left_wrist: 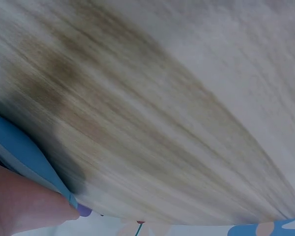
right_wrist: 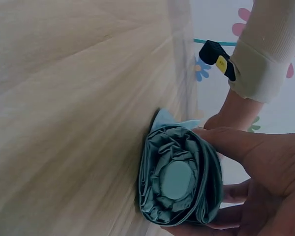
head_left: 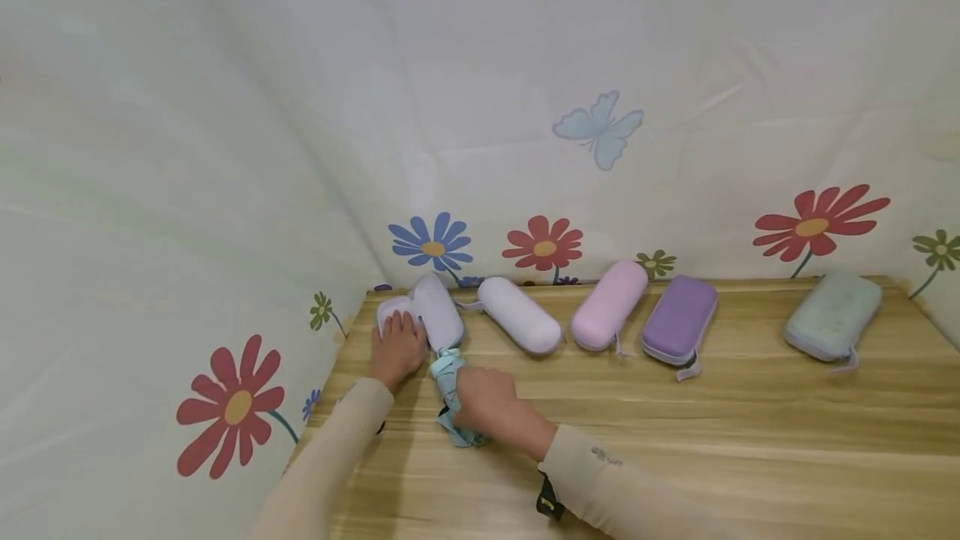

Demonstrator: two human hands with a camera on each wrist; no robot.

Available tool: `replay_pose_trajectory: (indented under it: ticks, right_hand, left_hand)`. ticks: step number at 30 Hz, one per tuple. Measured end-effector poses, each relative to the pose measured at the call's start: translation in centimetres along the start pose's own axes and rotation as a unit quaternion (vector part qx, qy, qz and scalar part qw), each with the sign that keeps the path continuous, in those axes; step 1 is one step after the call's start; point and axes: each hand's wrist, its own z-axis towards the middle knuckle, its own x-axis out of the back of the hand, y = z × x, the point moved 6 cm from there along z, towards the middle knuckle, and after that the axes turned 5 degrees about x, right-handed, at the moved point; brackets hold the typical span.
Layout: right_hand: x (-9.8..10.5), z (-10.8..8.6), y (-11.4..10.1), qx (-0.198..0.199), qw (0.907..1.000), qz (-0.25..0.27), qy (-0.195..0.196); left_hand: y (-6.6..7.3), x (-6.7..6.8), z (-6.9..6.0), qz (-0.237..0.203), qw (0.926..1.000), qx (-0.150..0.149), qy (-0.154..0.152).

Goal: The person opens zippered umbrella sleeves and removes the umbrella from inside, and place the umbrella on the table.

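Observation:
In the head view, a pale lilac case [head_left: 438,315] lies unfolded at the table's left end. My left hand [head_left: 401,350] rests over its left half [head_left: 390,307], fingers extended across it. The left wrist view shows part of the left hand [left_wrist: 27,201] against a curved blue-looking shell edge [left_wrist: 24,147]. Just below the case's right half, my right hand [head_left: 491,402] grips a folded teal umbrella [head_left: 447,377] lying low over the wood. In the right wrist view, the right hand's [right_wrist: 265,182] thumb and fingers curl round the rolled umbrella [right_wrist: 177,179], its round end facing the camera.
Along the back of the wooden table [head_left: 675,440] lie a white case [head_left: 520,315], a pink case [head_left: 610,305], a purple case [head_left: 680,317] and, farther right, a green case [head_left: 834,315]. Flower-printed sheeting [head_left: 480,107] stands behind and to the left.

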Motion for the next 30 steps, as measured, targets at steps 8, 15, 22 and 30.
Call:
replay_pose_trajectory:
  ticks: [8,15,22,30]
  right_hand:
    - [0.3,0.1,-0.1,-0.014,0.9996,-0.002,-0.024]
    - [0.8,0.3,-0.8,0.004,0.9999,0.012,-0.009]
    - [0.3,0.6,-1.7,0.041,0.9987,0.028,0.015]
    - [1.4,0.2,-0.5,0.107,0.9892,0.094,0.033]
  left_hand:
    - [-0.1,0.5,-0.1,0.004,0.9994,0.013,-0.033]
    - [0.3,1.3,-0.3,0.012,0.9997,-0.003,-0.022]
    - [0.3,1.0,0.4,0.034,0.9979,-0.039,-0.039]
    - [1.3,2.4,0.2,0.056,0.9939,-0.091,-0.028]
